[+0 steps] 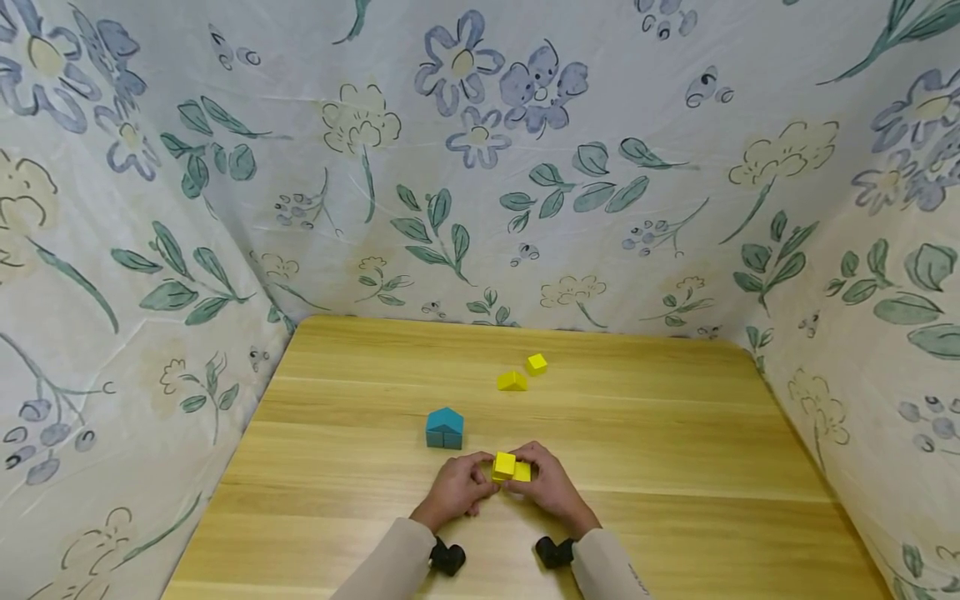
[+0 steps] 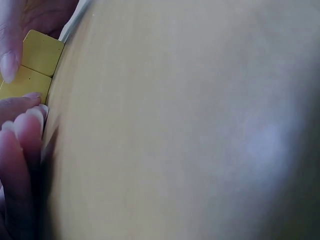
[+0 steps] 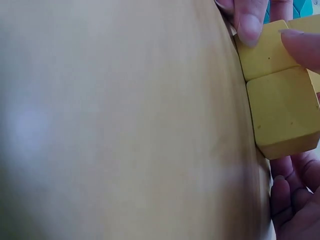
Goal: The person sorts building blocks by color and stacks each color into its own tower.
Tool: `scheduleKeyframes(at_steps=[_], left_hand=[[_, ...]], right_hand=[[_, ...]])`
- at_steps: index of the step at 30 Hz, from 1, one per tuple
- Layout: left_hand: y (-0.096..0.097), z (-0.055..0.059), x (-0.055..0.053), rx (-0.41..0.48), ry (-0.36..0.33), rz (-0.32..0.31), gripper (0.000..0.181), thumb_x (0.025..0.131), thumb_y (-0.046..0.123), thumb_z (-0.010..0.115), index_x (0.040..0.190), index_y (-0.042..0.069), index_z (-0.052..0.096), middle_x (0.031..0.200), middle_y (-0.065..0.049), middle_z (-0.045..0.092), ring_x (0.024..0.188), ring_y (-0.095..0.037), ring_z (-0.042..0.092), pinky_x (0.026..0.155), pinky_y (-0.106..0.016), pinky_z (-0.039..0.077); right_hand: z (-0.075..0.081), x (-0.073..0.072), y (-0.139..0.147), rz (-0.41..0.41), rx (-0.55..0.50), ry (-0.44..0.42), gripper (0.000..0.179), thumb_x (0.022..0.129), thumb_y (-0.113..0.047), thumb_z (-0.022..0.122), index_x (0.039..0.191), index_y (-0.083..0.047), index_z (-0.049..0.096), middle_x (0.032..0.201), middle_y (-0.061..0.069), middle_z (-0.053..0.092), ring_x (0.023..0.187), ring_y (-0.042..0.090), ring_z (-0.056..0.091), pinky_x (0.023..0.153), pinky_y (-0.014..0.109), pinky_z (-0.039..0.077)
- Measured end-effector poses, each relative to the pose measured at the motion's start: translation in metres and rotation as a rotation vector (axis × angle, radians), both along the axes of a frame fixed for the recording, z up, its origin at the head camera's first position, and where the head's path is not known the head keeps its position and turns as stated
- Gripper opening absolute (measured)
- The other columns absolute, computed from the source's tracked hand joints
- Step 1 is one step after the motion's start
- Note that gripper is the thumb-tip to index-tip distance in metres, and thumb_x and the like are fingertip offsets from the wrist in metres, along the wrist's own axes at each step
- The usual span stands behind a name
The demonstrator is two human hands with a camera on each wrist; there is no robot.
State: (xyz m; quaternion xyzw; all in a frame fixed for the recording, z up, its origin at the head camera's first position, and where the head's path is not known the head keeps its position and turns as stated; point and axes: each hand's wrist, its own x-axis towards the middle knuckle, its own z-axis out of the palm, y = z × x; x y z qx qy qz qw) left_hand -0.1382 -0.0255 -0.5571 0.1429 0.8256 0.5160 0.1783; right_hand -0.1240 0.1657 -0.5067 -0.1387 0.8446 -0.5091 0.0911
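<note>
Two yellow cubes sit side by side on the wooden table; the right cube (image 1: 523, 472) shows plainly, and both front faces show in the right wrist view. Stacked over the left cube (image 3: 267, 55) is another yellow block (image 1: 505, 463). My left hand (image 1: 456, 485) pinches the left cube, its thumb on the front face. From the other side, my right hand (image 1: 551, 487) grips the pair, with the thumb (image 3: 302, 50) reaching across the front near the seam. The far sides of the cubes are hidden by fingers.
Behind and left stands a small blue house shape, a triangular block (image 1: 445, 418) on two small blocks (image 1: 435, 439). Farther back lie a yellow triangular block (image 1: 512, 382) and a yellow cube (image 1: 537, 364). Floral cloth (image 1: 480, 242) hangs around the table (image 1: 675, 433).
</note>
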Motion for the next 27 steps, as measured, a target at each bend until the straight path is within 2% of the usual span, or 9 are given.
scheduleKeyframes(at_steps=[11, 19, 23, 27], left_hand=[[0.001, -0.002, 0.000, 0.012, 0.018, -0.003, 0.044, 0.087, 0.010, 0.072, 0.127, 0.001, 0.057, 0.066, 0.004, 0.058, 0.037, -0.007, 0.050, 0.038, -0.025, 0.047], [0.001, -0.003, 0.000, 0.015, 0.016, -0.002, 0.045, 0.087, 0.010, 0.072, 0.128, 0.001, 0.057, 0.066, 0.005, 0.058, 0.038, -0.008, 0.050, 0.038, -0.025, 0.047], [0.000, -0.002, 0.000, 0.014, 0.012, 0.001, 0.045, 0.087, 0.010, 0.072, 0.128, 0.001, 0.057, 0.066, 0.004, 0.058, 0.038, -0.008, 0.050, 0.039, -0.025, 0.047], [0.001, -0.001, 0.000, 0.007, 0.006, 0.007, 0.045, 0.087, 0.010, 0.072, 0.128, 0.001, 0.057, 0.066, 0.004, 0.058, 0.038, -0.008, 0.050, 0.039, -0.025, 0.047]], right_hand=[[-0.002, 0.000, 0.001, -0.001, 0.002, -0.007, 0.030, 0.079, -0.001, 0.077, 0.108, 0.001, 0.068, 0.103, 0.009, 0.057, 0.093, 0.020, 0.052, 0.081, 0.029, 0.044], [-0.044, -0.010, 0.009, -0.031, -0.052, 0.021, 0.032, 0.077, -0.011, 0.081, 0.106, -0.008, 0.067, 0.104, 0.004, 0.058, 0.093, 0.016, 0.051, 0.082, 0.027, 0.043], [-0.046, -0.011, 0.009, -0.037, -0.047, 0.019, 0.031, 0.077, -0.012, 0.082, 0.104, -0.008, 0.067, 0.104, 0.004, 0.059, 0.093, 0.016, 0.052, 0.082, 0.026, 0.043], [-0.035, -0.009, 0.006, -0.046, -0.021, 0.027, 0.030, 0.077, -0.007, 0.081, 0.103, -0.007, 0.067, 0.104, 0.005, 0.059, 0.093, 0.016, 0.052, 0.082, 0.027, 0.043]])
